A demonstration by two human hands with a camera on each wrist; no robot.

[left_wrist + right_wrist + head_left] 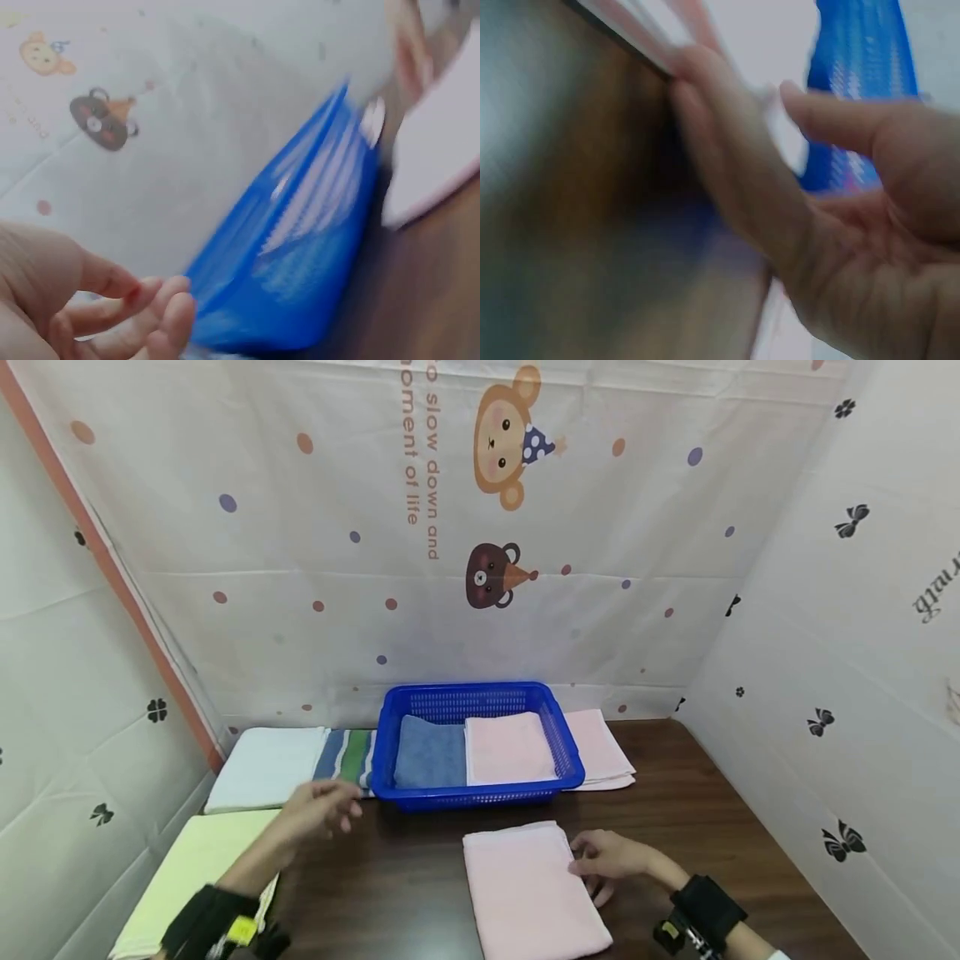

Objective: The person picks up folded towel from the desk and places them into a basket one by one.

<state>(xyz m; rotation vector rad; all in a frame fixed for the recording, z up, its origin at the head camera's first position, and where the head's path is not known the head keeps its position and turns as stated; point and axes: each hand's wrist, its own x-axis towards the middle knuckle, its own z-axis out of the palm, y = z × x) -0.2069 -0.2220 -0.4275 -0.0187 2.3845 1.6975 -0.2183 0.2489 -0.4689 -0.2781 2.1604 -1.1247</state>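
A folded pink towel lies on the dark wooden table, its layered edge toward the right side. My right hand is at that edge, with the thumb over the rim and fairly straight fingers against the side; a gap shows between thumb and fingers. In the air left of the blue basket, my left hand holds nothing, its fingers loosely bent. Inside the basket, a folded blue towel sits beside another pink towel.
Left of the basket are a striped towel and a white towel; nearer lies a yellow towel. More pink cloth is stacked behind the basket's right side. Printed curtains enclose the table on three sides.
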